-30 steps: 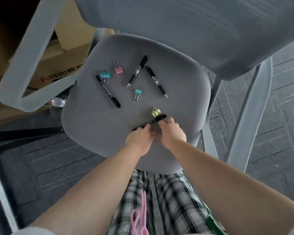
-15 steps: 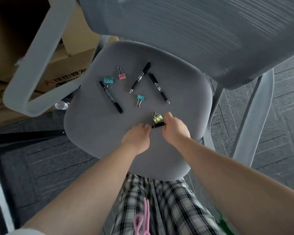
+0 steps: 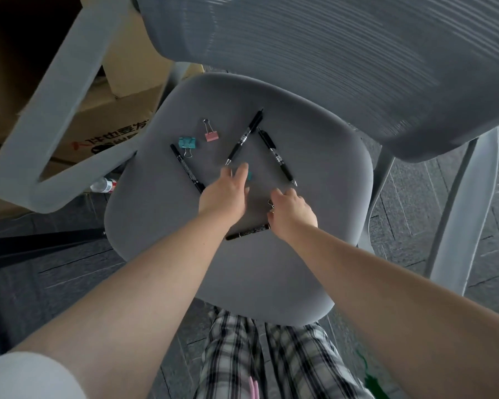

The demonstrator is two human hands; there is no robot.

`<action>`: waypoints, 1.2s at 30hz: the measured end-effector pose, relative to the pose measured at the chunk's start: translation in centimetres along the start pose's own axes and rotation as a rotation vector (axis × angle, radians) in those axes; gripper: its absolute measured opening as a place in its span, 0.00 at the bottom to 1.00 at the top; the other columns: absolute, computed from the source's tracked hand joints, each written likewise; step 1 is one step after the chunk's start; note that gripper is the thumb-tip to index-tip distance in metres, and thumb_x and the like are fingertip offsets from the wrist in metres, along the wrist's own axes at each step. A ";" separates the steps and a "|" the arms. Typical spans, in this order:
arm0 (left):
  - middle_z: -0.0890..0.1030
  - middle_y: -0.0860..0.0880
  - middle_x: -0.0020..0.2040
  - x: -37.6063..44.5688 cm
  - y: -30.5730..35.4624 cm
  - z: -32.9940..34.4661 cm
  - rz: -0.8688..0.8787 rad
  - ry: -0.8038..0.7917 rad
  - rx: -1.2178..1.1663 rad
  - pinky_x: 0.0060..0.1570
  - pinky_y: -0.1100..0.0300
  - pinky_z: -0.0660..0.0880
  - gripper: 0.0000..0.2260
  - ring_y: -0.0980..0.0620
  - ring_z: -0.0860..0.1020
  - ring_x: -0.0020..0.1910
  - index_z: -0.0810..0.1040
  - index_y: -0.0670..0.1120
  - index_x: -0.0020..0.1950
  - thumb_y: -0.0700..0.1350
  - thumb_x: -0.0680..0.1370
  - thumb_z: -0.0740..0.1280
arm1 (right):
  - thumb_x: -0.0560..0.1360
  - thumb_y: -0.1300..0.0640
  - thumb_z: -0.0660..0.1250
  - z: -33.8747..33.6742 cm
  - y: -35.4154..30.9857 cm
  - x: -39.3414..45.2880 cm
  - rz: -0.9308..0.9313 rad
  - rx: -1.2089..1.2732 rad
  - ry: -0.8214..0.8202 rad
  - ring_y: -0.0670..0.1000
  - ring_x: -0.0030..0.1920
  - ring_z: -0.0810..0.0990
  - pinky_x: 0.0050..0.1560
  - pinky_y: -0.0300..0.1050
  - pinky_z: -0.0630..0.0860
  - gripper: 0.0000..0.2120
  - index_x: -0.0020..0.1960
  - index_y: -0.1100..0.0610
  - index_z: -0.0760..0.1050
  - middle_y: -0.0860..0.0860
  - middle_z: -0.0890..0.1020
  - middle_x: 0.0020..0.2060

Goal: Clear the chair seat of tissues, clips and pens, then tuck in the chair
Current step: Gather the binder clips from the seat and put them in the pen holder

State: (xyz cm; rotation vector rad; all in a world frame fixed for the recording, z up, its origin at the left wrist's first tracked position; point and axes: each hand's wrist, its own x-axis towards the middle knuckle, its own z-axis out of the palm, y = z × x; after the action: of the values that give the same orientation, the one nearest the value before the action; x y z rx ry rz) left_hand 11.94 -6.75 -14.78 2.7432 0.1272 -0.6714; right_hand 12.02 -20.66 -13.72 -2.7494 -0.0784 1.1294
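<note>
The grey mesh backrest (image 3: pixel 343 59) fills the top of the view, with the grey chair seat (image 3: pixel 162 226) below it and a looped armrest (image 3: pixel 61 110) off the seat's left edge. Cardboard boxes (image 3: pixel 110 122) stand behind that armrest, and a small plastic bottle (image 3: pixel 103 185) lies on the dark floor beside the seat's left edge.

Two bare forearms reach in from the near edge. The left hand (image 3: pixel 224 194) is over the middle of the seat, palm down, fingers spread apart and holding nothing. Its fingertips lie over a teal binder clip (image 3: pixel 249 176), of which only a corner shows past them; whether they touch it cannot be told. The right hand (image 3: pixel 293 211) is toward the seat's right side with fingers curled. A wire clip loop (image 3: pixel 270 203) shows at its thumb side, but whether the fingers are clamped on it cannot be told.

A black marker (image 3: pixel 247 234) lies on the seat between the two wrists, its right end under the right hand. Another marker (image 3: pixel 186 167) lies toward the left edge, its near end hidden under the left hand. Two black pens lie toward the back edge: one (image 3: pixel 244 138) just beyond the left fingertips, the other (image 3: pixel 277 156) with its tip just beyond the right fingertips. A second teal clip (image 3: pixel 187 143) and a pink clip (image 3: pixel 211 135) lie at the back left, well clear of both hands.
</note>
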 end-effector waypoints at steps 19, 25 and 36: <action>0.74 0.39 0.51 1.2 -2.3 -1.8 -0.025 0.025 -0.149 0.33 0.52 0.64 0.05 0.37 0.74 0.39 0.68 0.39 0.52 0.36 0.76 0.58 | 0.74 0.60 0.61 -2.7 -2.9 1.4 -0.031 0.143 0.006 0.60 0.44 0.73 0.40 0.46 0.70 0.08 0.51 0.58 0.65 0.56 0.73 0.48; 0.73 0.37 0.56 3.0 -6.3 -4.9 -0.077 0.235 -0.246 0.43 0.46 0.70 0.11 0.34 0.75 0.49 0.69 0.38 0.60 0.34 0.77 0.58 | 0.78 0.60 0.58 -3.7 -5.6 3.4 -0.069 0.212 0.152 0.60 0.49 0.76 0.40 0.45 0.67 0.11 0.59 0.59 0.72 0.57 0.71 0.59; 0.71 0.40 0.59 5.8 -9.5 -5.5 -0.169 0.113 -0.042 0.44 0.50 0.73 0.24 0.37 0.78 0.52 0.69 0.42 0.60 0.55 0.72 0.71 | 0.78 0.51 0.64 -5.2 -11.1 8.3 -0.136 0.320 0.253 0.59 0.53 0.77 0.43 0.47 0.69 0.17 0.59 0.61 0.69 0.58 0.74 0.56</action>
State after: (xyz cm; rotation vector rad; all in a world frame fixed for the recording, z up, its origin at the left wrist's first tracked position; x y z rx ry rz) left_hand 17.98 4.04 -15.53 2.7511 0.3983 -0.5496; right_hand 21.80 -9.46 -13.90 -2.5294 -0.0467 0.6854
